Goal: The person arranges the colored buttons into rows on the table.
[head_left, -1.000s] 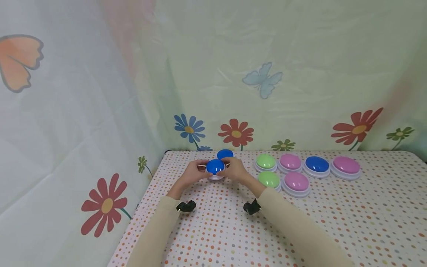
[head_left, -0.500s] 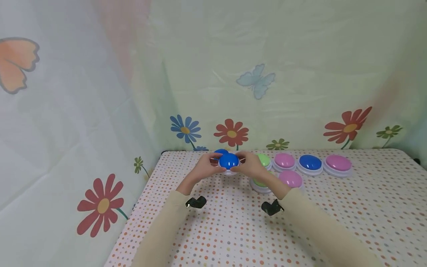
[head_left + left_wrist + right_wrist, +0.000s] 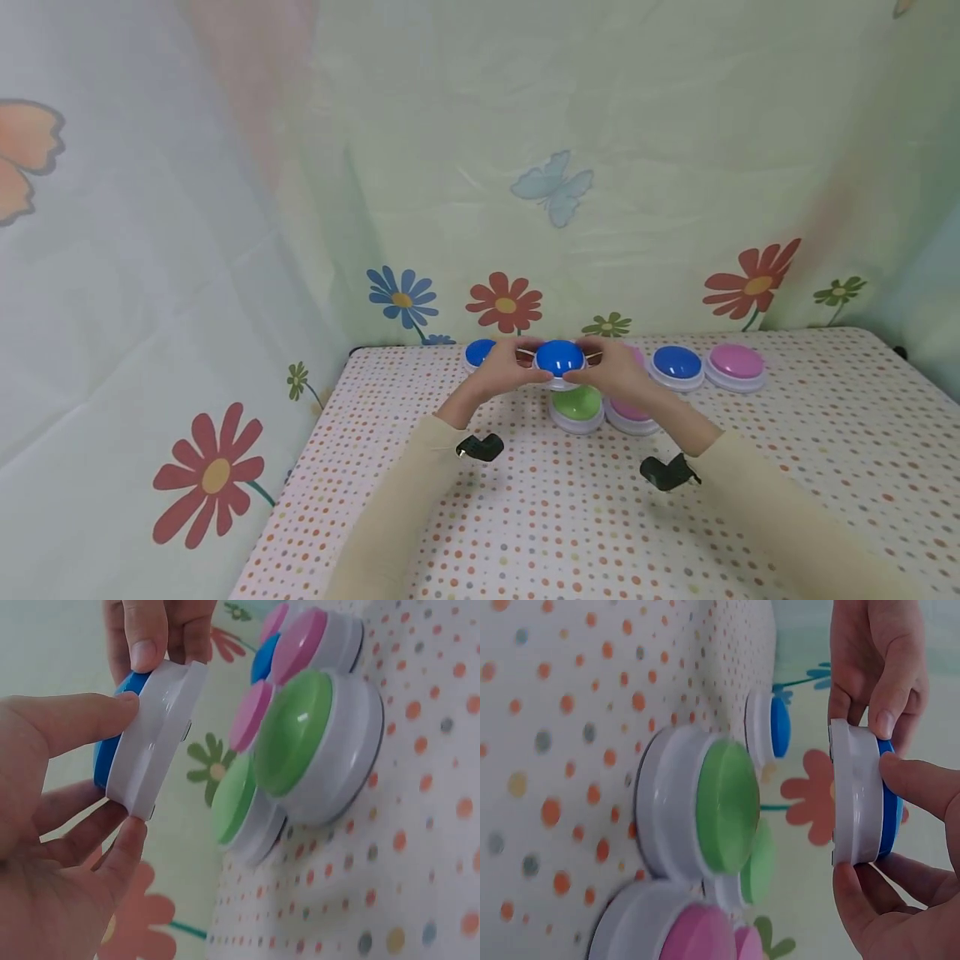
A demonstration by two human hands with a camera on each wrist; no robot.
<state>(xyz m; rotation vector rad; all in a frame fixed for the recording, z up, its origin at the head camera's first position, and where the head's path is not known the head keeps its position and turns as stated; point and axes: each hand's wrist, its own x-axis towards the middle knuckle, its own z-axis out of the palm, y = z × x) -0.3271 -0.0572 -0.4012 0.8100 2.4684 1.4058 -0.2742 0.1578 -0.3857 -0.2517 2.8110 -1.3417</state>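
Both hands hold a blue dome-topped push button (image 3: 559, 358) with a white round base, raised above the table. My left hand (image 3: 504, 371) grips its left side, thumb at the edge of the dome and fingertips at the base. From the opposite side my right hand (image 3: 618, 369) pinches it the same way; the right wrist view shows the button's white base (image 3: 857, 795) between the fingers. Just below and in front of it in the head view sits a green push button (image 3: 577, 404), with a pink push button (image 3: 630, 410) to its right, partly covered by the right hand.
Another blue push button (image 3: 480, 352) stands alone at the back left of the dotted table (image 3: 525, 517). At the back right are a blue button (image 3: 677, 362) and a pink button (image 3: 737, 361). A second green button (image 3: 234, 796) shows in the left wrist view. A flowered curtain (image 3: 450, 208) hangs behind.
Both hands have lifted the blue push button and carried it to the right, from in front of the other blue button to over the green ones. The head view has shifted slightly right.
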